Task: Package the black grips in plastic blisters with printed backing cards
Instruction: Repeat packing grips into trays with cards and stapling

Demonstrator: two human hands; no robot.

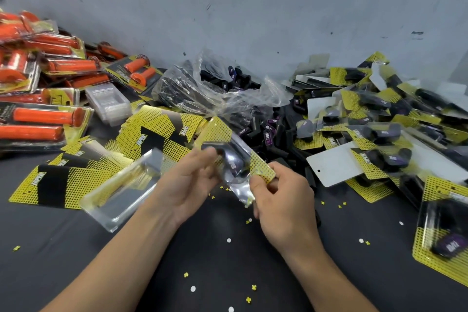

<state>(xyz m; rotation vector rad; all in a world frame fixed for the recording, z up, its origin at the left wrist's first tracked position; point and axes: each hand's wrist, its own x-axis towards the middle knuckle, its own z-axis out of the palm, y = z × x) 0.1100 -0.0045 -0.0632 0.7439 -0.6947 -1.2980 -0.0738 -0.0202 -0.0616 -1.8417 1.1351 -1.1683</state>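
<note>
- My left hand (192, 180) reaches in from the lower left with its palm turned inward. Its fingers curl onto the left edge of the pack (235, 159).
- My right hand (283, 200) reaches in from the lower right. Thumb and fingers pinch the pack's lower right corner, on the yellow card (263, 171).
- I hold one pack, tilted above the table (76, 248) between both hands. One black grip (231, 159) sits under its clear plastic, blurred.
- One empty blister (121, 190) lies just left of my left hand, on spread loose cards (152, 132) that overlap too much to count.
- Beyond my hold are one clear bag (228, 88) of grips and a heap of loose grips (268, 134), too many to count.
- Right of my right hand is a pile of finished packs (379, 121), uncounted.
- Far left of my hold are orange packs (45, 114) and one stack of blisters (107, 102).
- Small white and yellow bits (229, 240) dot the table near my wrists.
</note>
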